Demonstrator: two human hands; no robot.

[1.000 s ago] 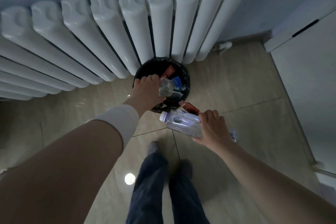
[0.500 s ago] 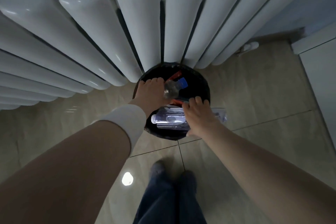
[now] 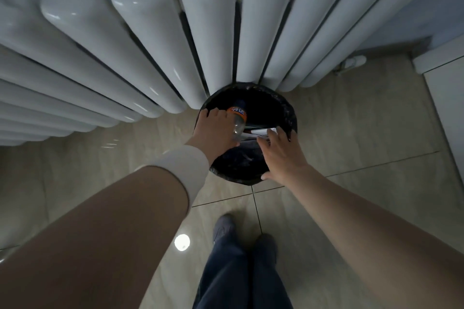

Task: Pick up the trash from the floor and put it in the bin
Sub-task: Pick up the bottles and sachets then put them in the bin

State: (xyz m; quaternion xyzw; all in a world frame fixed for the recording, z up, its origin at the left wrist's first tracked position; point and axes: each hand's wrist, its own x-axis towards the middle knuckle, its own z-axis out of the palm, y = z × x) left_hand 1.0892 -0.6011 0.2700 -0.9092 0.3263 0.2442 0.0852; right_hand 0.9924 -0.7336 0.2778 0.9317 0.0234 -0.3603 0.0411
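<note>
- Two hands are over the bin (image 3: 288,113), a round black one lined with a dark bag, standing on the tile floor (image 3: 364,133) right up against the bottom of a white radiator (image 3: 208,32).
- Left hand (image 3: 213,130) is wrapped around a clear plastic bottle (image 3: 238,123) with an orange label, holding it over the left side of the bin mouth. Fingers are curled round it, so it's a proper grip, not just resting. The bottle's cap end points toward the radiator.
- Right hand (image 3: 281,155) is over the near-right part of the bin with fingers spread loose and nothing in it as far as I can see. Fingertips are pointing down into the opening.
- Inside the bin, just past the right fingertips, there's some pale stuff, looks like a bottle or wrapper lying across. Too dark to say exactly what.
- White sleeve cuff (image 3: 185,165) on the left wrist, forearm bare above it.
- Dark trousers (image 3: 241,273) and two dark shoes at the bottom of the view, standing on the tiles just short of the bin.
- Bright round light reflection (image 3: 182,242) on the floor left of the feet.
- White cabinet edge (image 3: 444,78) off on the far right.
</note>
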